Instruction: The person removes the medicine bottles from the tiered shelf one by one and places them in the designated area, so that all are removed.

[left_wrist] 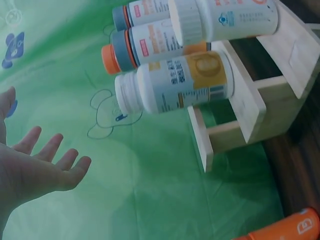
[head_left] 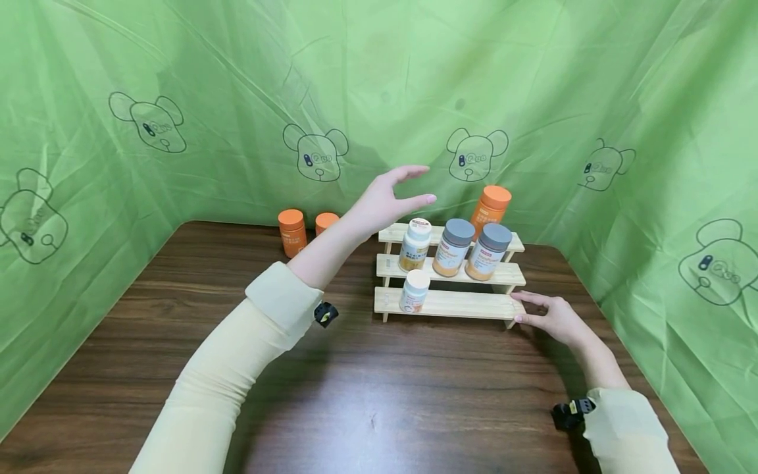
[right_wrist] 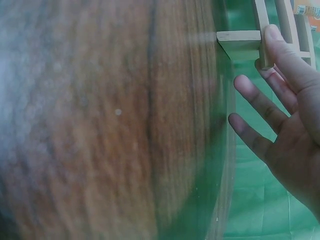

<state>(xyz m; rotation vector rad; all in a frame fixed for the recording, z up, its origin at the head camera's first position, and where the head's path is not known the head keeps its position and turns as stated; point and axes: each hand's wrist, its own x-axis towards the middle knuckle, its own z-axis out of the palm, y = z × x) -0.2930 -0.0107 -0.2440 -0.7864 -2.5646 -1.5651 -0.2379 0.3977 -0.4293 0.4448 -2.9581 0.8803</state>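
Observation:
My left hand point(head_left: 381, 204) is raised near the left end of a three-step wooden rack point(head_left: 462, 303), fingers and thumb apart, holding nothing. At the rack's right end, the thumb and forefinger of my right hand point(head_left: 559, 320) pinch the lowest step; its other fingers are spread in the right wrist view. A small white bottle point(head_left: 414, 293) stands on that step. The middle step bears a white bottle with a yellow label point(left_wrist: 175, 82) and two grey-lidded bottles point(head_left: 453, 247). Behind them, an orange bottle point(head_left: 491, 207) is on the top step.
Two orange bottles, one taller-looking point(head_left: 293, 234) and one partly hidden by my left forearm point(head_left: 326, 222), stand left of the rack. The dark wood table point(head_left: 379, 395) extends in front. A green curtain point(head_left: 237, 99) encloses the back and sides.

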